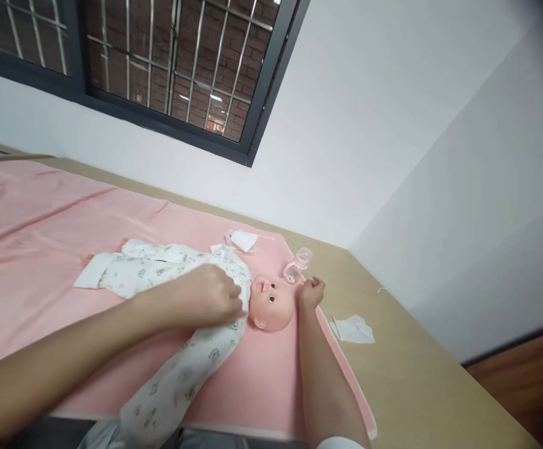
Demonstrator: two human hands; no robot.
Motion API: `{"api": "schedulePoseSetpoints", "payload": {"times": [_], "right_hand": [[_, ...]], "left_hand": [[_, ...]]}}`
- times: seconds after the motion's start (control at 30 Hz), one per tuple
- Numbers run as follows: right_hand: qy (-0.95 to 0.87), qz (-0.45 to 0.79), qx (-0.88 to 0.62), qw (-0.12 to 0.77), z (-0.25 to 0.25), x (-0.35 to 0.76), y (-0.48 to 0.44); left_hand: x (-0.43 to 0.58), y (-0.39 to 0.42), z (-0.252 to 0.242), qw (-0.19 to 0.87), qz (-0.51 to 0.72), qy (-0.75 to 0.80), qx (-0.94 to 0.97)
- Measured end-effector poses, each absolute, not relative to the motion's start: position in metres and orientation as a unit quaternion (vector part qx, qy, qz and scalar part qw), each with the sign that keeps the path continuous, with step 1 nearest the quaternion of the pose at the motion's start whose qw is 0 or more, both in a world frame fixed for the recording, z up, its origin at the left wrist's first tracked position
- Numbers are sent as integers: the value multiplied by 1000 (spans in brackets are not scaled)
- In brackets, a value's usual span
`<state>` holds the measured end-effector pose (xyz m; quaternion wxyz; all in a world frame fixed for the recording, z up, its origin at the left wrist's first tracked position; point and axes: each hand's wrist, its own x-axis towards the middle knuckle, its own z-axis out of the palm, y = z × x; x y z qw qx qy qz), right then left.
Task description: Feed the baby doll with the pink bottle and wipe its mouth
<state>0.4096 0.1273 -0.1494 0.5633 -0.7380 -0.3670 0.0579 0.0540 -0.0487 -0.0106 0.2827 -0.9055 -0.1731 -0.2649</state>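
Forearms enter from the near edge, the left one slanting in from the lower left, the right one rising almost straight up the middle. Between them, one printed leg of a white romper [177,380] runs down toward the near edge of a pink mat [42,249] spread over the beige surface [416,386].

The left hand [210,294] lies on the chest of a doll [271,302], palm down. Its fingers are bent onto the fabric just below the chin; whether they pinch the cloth or only press it cannot be told. The doll lies on its back with its long axis across the view, head to the right and legs to the left and nearer, so its head sits just right of this hand's fingertips.

The right hand [312,292] rests at the mat's right border just beyond the head, loosely half-curled and holding nothing. A clear baby bottle [298,265] lies on its side just up and left of it, close but apart, nearer to this hand than to the other.

A crumpled tissue [353,329] lies on the bare surface to the right. A folded cloth [243,240] lies beyond the doll's shoulder, below the white wall and the barred window [168,68].
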Motion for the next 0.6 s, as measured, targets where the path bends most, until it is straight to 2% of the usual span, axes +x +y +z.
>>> {"api": "schedulePoseSetpoints", "payload": {"times": [0.1,0.3,0.43,0.5,0.6], "right_hand": [[-358,76,-733,574,-146,412,119],[-368,119,-719,577,-136,417,78],[-487,105,-657,566,-125,406,-4],[-582,108,-612,525,-127,399,-58],[-632,94,-601,479,-149,394,-135]], "left_hand": [[58,-91,-20,235,-277,-141,-921],[21,-162,-38,126,-323,-188,-919],[-5,-198,-71,-11,-355,-236,-904],[-13,-214,-95,-103,-374,-290,-875],[-18,-233,-136,-177,-405,-348,-827]]}}
